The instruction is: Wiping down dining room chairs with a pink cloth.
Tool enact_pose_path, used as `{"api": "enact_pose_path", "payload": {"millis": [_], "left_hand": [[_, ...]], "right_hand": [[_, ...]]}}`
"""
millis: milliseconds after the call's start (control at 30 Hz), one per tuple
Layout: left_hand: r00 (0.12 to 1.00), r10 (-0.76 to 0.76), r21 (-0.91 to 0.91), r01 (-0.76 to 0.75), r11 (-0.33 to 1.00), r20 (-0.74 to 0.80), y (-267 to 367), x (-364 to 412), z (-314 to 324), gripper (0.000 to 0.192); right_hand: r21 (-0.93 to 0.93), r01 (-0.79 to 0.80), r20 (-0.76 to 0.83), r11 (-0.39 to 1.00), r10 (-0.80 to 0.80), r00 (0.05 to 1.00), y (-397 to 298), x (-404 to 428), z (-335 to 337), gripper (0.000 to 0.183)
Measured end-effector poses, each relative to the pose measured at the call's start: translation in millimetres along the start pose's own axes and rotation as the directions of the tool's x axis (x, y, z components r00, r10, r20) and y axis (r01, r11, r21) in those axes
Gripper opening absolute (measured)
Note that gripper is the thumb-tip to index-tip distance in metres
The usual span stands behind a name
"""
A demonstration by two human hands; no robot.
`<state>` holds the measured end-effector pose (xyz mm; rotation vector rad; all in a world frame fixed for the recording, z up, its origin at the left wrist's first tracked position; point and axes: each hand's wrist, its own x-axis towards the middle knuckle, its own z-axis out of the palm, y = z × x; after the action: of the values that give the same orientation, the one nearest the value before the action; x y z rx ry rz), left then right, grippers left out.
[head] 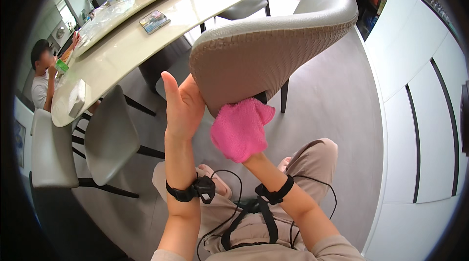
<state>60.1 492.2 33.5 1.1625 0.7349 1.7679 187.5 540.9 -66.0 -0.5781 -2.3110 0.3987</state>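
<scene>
A padded grey chair (pixel 253 55) with a stitched, ribbed outer shell stands in front of me, its back towards me. My left hand (pixel 185 109) rests against the left edge of the chair's shell, thumb raised and spread, with nothing seen in its palm; some of its fingers are hidden behind the shell. A pink fluffy cloth (pixel 240 129) covers my right hand, pressed to the lower part of the shell. The cloth hides the fingers of that hand. Black straps with small devices and cables sit on both forearms.
A long pale table (pixel 121 59) to the left bears a smartphone (pixel 154 22), a tissue pack (pixel 77 98) and a raised top. Grey chairs (pixel 110 140) stand at the lower left. A person (pixel 43 74) sits at the table's far left. White cabinets (pixel 406 114) line the right side.
</scene>
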Motion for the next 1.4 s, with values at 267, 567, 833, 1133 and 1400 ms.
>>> {"api": "enact_pose_path", "payload": {"millis": [267, 567, 833, 1133, 1400], "left_hand": [[1.000, 0.012, -0.011, -0.012, 1.000, 0.000, 1, 2, 6, 0.087], [0.999, 0.020, -0.029, -0.021, 0.999, -0.036, 2, 1, 9, 0.087], [1.000, 0.011, 0.029, -0.011, 1.000, -0.018, 2, 1, 4, 0.081], [0.990, 0.103, -0.814, -0.136, 0.564, -0.094, -16, -11, -1, 0.083], [0.935, 0.252, -0.145, -0.294, 0.945, -0.250, -20, -18, 6, 0.071]], "right_hand": [[0.025, 0.010, -0.012, 1.000, -0.010, 1.000, -3, 4, -2, 0.041], [-0.048, 0.004, 0.166, 0.999, 0.004, 0.986, 17, -7, 14, 0.043], [-0.069, 0.225, -0.369, 0.972, -0.235, 0.899, 19, -23, 3, 0.032], [-0.029, 0.139, 0.076, 0.990, -0.137, 0.988, -10, 54, -91, 0.015], [-0.288, 0.210, -0.407, 0.934, -0.317, 0.857, -21, 64, -130, 0.014]]}}
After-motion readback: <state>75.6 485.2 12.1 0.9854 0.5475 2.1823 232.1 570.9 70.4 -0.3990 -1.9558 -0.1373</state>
